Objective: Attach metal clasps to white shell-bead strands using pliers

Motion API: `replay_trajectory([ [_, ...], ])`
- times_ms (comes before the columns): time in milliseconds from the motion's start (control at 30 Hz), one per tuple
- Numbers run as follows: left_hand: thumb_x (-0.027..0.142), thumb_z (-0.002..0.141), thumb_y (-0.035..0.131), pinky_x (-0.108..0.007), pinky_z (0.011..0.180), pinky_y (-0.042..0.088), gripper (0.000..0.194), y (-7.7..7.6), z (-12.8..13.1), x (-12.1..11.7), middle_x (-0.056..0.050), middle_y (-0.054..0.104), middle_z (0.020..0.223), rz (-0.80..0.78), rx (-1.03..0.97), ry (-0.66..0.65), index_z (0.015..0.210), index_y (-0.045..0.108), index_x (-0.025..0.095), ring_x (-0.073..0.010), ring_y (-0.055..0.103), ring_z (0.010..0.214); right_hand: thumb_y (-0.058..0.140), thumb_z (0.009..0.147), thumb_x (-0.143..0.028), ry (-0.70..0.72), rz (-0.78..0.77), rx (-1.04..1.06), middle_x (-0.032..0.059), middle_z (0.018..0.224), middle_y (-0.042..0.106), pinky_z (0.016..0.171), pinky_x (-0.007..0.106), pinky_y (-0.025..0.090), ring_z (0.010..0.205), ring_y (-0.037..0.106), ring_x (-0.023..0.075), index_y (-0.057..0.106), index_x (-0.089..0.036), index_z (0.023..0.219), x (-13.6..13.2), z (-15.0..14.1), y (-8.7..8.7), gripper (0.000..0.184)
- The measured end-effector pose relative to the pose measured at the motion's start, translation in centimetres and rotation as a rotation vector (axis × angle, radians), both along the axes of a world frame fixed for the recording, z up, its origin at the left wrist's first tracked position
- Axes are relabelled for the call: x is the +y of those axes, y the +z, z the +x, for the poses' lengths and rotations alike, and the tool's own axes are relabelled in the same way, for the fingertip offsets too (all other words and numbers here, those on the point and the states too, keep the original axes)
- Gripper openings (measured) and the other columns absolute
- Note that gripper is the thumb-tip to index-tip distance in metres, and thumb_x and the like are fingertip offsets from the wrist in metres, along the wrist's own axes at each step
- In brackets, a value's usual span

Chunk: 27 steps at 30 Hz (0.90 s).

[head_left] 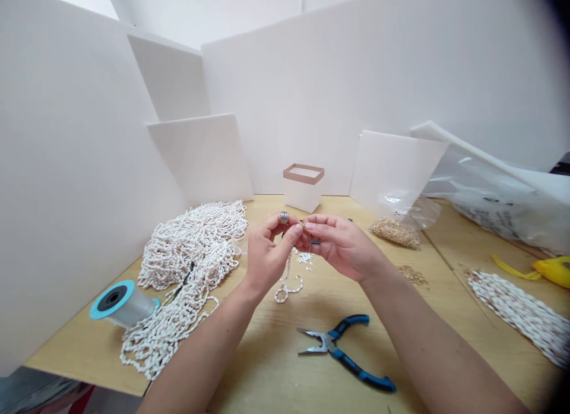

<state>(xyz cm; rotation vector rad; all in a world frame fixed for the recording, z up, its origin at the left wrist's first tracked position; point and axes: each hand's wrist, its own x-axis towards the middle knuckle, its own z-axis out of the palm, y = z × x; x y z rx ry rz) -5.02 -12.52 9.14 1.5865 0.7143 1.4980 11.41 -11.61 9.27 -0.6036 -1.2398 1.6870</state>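
Observation:
My left hand [272,245], with a ring on one finger, pinches the upper end of a white bead strand [285,283]. The strand hangs below the fingers and curls on the table. Fingertip to fingertip with it, my right hand [341,242] is closed on the same strand end, where a tiny gold-coloured piece [303,226] shows; its exact kind is too small to tell. Loose white beads [305,258] lie just behind the hands. Nearer to me, blue-and-black needle-nose pliers [329,343] rest with their jaws apart.
At left are a heap of white bead strands [191,242] and a spool of clear line [129,306]. A small white box [303,197] stands behind. To the right lie a bag of gold-coloured pieces [396,231], a loose gold pile [412,275], more strands [521,310] and a yellow tool [552,270].

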Motion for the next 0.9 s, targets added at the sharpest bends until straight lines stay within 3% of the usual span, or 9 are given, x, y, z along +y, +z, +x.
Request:
replay_trajectory([
  [167,0.03,0.084,0.076,-0.023,0.062,0.049,0.016,0.0,-0.3,0.6,0.001,0.063,0.068,-0.069,-0.07,-0.03,0.083,0.068,0.017,-0.0102,0.058,0.061,0.075,0.084,-0.042,-0.139,0.13,-0.223,0.0017,0.078,0.063,0.076,0.032,0.048,0.076,0.057,0.0155,0.067,-0.019,0.084,0.2,0.6,0.5,0.025],
  [300,0.03,0.083,0.077,-0.023,0.064,0.047,0.016,-0.2,-0.7,1.2,0.002,0.06,0.069,-0.083,-0.087,-0.033,0.085,0.068,0.017,-0.009,0.055,0.062,0.065,0.091,-0.044,-0.361,0.421,-0.7,0.005,0.091,0.07,0.078,0.036,0.046,0.086,0.062,0.0214,0.066,-0.023,0.089,-0.8,1.9,1.2,0.022],
  [367,0.031,0.083,0.077,-0.023,0.064,0.046,0.017,-0.2,-1.0,1.4,0.002,0.06,0.069,-0.092,-0.091,-0.043,0.085,0.068,0.017,-0.0092,0.054,0.063,0.065,0.09,-0.046,-0.304,0.492,-0.937,0.0077,0.101,0.071,0.08,0.039,0.046,0.092,0.064,0.0255,0.067,-0.025,0.097,-2.2,2.6,0.5,0.022],
  [500,0.031,0.082,0.078,-0.022,0.066,0.045,0.018,-0.1,-1.3,1.6,0.001,0.06,0.073,-0.097,-0.109,-0.068,0.085,0.068,0.016,-0.0083,0.052,0.065,0.084,0.07,-0.051,0.074,0.519,-1.312,0.0124,0.113,0.069,0.082,0.044,0.049,0.1,0.064,0.0339,0.068,-0.029,0.118,-6.7,4.0,-4.7,0.055],
  [567,0.031,0.083,0.078,-0.021,0.068,0.045,0.018,-0.1,-1.4,1.7,0.001,0.061,0.076,-0.092,-0.107,-0.077,0.086,0.069,0.016,-0.0083,0.053,0.067,0.094,0.054,-0.052,0.087,0.608,-1.507,0.0138,0.113,0.067,0.086,0.052,0.049,0.103,0.063,0.0396,0.068,-0.026,0.119,-9.1,4.4,-8.3,0.074],
  [633,0.032,0.083,0.078,-0.021,0.069,0.045,0.018,-0.2,-1.5,1.6,0.0,0.061,0.078,-0.082,-0.1,-0.079,0.087,0.069,0.016,-0.0087,0.053,0.07,0.097,0.043,-0.054,-0.029,0.805,-1.606,0.0196,0.122,0.064,0.091,0.059,0.048,0.111,0.06,0.0455,0.064,-0.021,0.127,-11.1,4.7,-11.8,0.096],
  [667,0.032,0.083,0.078,-0.021,0.069,0.045,0.018,-0.2,-1.4,1.6,0.0,0.061,0.08,-0.075,-0.093,-0.081,0.087,0.069,0.016,-0.0091,0.054,0.071,0.096,0.047,-0.055,-0.128,0.927,-1.607,0.0194,0.121,0.065,0.095,0.06,0.046,0.112,0.06,0.0447,0.064,-0.02,0.127,-11.8,4.8,-13.2,0.094],
  [767,0.032,0.086,0.076,-0.022,0.071,0.045,0.017,-0.2,-1.4,1.4,-0.001,0.061,0.082,-0.044,-0.048,-0.085,0.088,0.068,0.017,-0.0106,0.055,0.075,0.084,0.072,-0.045,-0.329,1.158,-1.588,0.0141,0.112,0.067,0.096,0.056,0.046,0.105,0.062,0.0367,0.064,-0.02,0.123,-13.1,5.0,-15.7,0.061],
  [900,0.033,0.088,0.073,-0.024,0.073,0.045,0.017,0.0,-1.5,1.1,-0.001,0.06,0.081,0.011,0.03,-0.054,0.087,0.066,0.017,-0.0127,0.056,0.077,0.062,0.088,-0.025,-0.371,1.214,-1.523,0.011,0.101,0.065,0.083,0.043,0.051,0.092,0.062,0.0285,0.063,-0.019,0.115,-13.1,5.0,-14.9,0.027],
])
